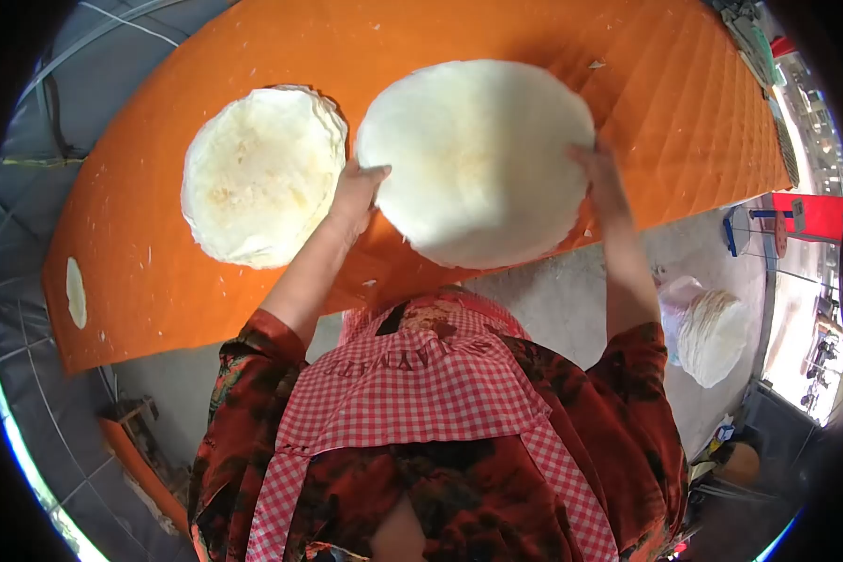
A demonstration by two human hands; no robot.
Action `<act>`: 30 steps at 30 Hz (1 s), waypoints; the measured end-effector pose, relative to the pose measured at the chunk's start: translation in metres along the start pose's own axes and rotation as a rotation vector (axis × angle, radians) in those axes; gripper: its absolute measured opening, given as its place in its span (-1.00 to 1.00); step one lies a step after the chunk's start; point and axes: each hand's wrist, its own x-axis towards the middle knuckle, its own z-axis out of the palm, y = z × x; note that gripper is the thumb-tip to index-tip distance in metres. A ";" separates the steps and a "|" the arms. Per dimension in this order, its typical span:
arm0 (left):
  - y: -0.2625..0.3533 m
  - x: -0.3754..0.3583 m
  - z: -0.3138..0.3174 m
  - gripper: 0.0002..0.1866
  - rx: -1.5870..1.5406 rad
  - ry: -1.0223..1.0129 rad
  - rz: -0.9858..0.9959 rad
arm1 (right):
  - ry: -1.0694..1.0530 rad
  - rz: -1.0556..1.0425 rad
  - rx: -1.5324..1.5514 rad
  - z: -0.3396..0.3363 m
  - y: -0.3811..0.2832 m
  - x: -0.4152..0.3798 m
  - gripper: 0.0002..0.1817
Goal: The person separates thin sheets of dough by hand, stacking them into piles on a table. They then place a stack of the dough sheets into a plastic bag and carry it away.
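Observation:
A large round white flat sheet [478, 159] is held by its two side edges over the orange-covered table [665, 84]. My left hand [358, 192] grips its left edge, with the thumb on top and the other fingers partly hidden. At its right edge my right hand [598, 173] holds on, slightly blurred, fingers partly under the sheet. Left of the held sheet lies a stack of similar round sheets [262, 178] with uneven, layered edges.
A small pale scrap [76, 292] lies near the table's left end, and crumbs dot the orange cover. Another stack of round sheets [712, 337] stands low at the right, beyond the table edge. A blue-framed stool [732, 232] is farther right.

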 end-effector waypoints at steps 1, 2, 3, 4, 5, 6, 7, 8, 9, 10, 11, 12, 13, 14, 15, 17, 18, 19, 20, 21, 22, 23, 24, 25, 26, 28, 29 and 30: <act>0.011 -0.011 0.016 -0.58 -0.052 -0.019 0.062 | 0.022 0.001 -0.020 -0.009 -0.015 0.011 -0.57; 0.022 -0.020 0.031 -0.58 -0.113 -0.039 0.074 | 0.042 -0.001 -0.043 -0.020 -0.029 0.020 -0.59; 0.034 -0.026 0.045 -0.58 -0.176 -0.062 0.090 | 0.024 -0.013 -0.017 -0.033 -0.044 0.024 -0.58; 0.038 -0.028 0.056 -0.58 -0.240 -0.090 0.109 | 0.010 -0.029 0.008 -0.047 -0.061 0.027 -0.57; 0.036 -0.027 0.064 -0.59 -0.252 -0.106 0.086 | -0.003 -0.046 0.032 -0.057 -0.077 0.028 -0.55; 0.032 -0.025 0.070 -0.61 -0.265 -0.123 0.063 | 0.000 -0.054 0.057 -0.063 -0.092 0.025 -0.55; 0.026 -0.022 0.073 -0.63 -0.278 -0.140 0.040 | 0.003 -0.060 0.083 -0.069 -0.106 0.019 -0.55; 0.007 -0.010 0.072 -0.64 -0.247 -0.156 0.007 | 0.005 -0.069 0.111 -0.072 -0.114 0.018 -0.54; -0.008 -0.003 0.074 -0.65 -0.220 -0.122 -0.024 | -0.025 -0.055 0.079 -0.079 -0.105 0.028 -0.53; -0.020 0.001 0.077 -0.65 -0.191 -0.088 -0.054 | -0.054 -0.043 0.049 -0.089 -0.079 0.044 -0.52; -0.034 0.006 0.078 -0.66 -0.162 -0.057 -0.084 | -0.079 -0.030 0.020 -0.097 -0.045 0.060 -0.50; -0.054 0.014 0.070 -0.65 -0.062 -0.043 -0.096 | -0.072 0.088 -0.004 -0.101 0.009 0.078 -0.50; -0.075 0.024 0.059 -0.65 0.034 -0.026 -0.109 | -0.065 0.205 -0.032 -0.101 0.063 0.096 -0.49; -0.085 0.029 0.055 -0.64 0.126 -0.006 -0.121 | -0.023 0.156 -0.026 -0.089 0.100 0.091 -0.49; -0.081 0.032 0.056 -0.63 0.147 -0.009 -0.158 | 0.017 0.102 -0.018 -0.078 0.118 0.080 -0.49; -0.074 0.030 0.055 -0.62 0.195 -0.007 -0.249 | 0.029 0.279 0.100 -0.074 0.088 0.070 -0.53; -0.074 0.026 0.054 -0.59 0.183 -0.009 -0.257 | 0.036 0.379 0.160 -0.074 0.080 0.061 -0.55; -0.071 0.025 0.054 -0.56 0.175 -0.015 -0.258 | -0.043 0.371 0.184 -0.081 0.082 0.053 -0.57; -0.068 0.026 0.056 -0.53 0.166 -0.024 -0.256 | -0.121 0.359 0.208 -0.093 0.082 0.048 -0.60; -0.064 0.023 0.058 -0.51 0.184 -0.006 -0.227 | -0.199 0.349 0.227 -0.101 0.082 0.045 -0.62; -0.060 0.018 0.063 -0.48 0.199 0.013 -0.202 | -0.195 0.363 0.210 -0.099 0.083 0.040 -0.64; -0.060 0.014 0.066 -0.45 0.214 0.029 -0.180 | -0.189 0.377 0.191 -0.094 0.087 0.034 -0.66; -0.063 0.015 0.064 -0.44 0.170 0.020 -0.170 | -0.175 0.395 0.173 -0.091 0.088 0.027 -0.68; -0.066 0.019 0.061 -0.44 0.131 0.002 -0.164 | -0.210 0.370 0.166 -0.088 0.082 0.022 -0.68; -0.071 0.023 0.060 -0.42 0.098 -0.023 -0.163 | -0.237 0.349 0.165 -0.086 0.073 0.020 -0.68; -0.076 0.026 0.061 -0.43 0.093 -0.014 -0.167 | -0.205 0.319 0.241 -0.074 0.060 0.009 -0.66; -0.076 0.025 0.060 -0.43 0.086 0.003 -0.165 | -0.155 0.307 0.313 -0.062 0.054 0.005 -0.64; -0.066 0.016 0.065 -0.44 0.119 0.040 -0.159 | -0.108 0.292 0.386 -0.057 0.052 0.004 -0.62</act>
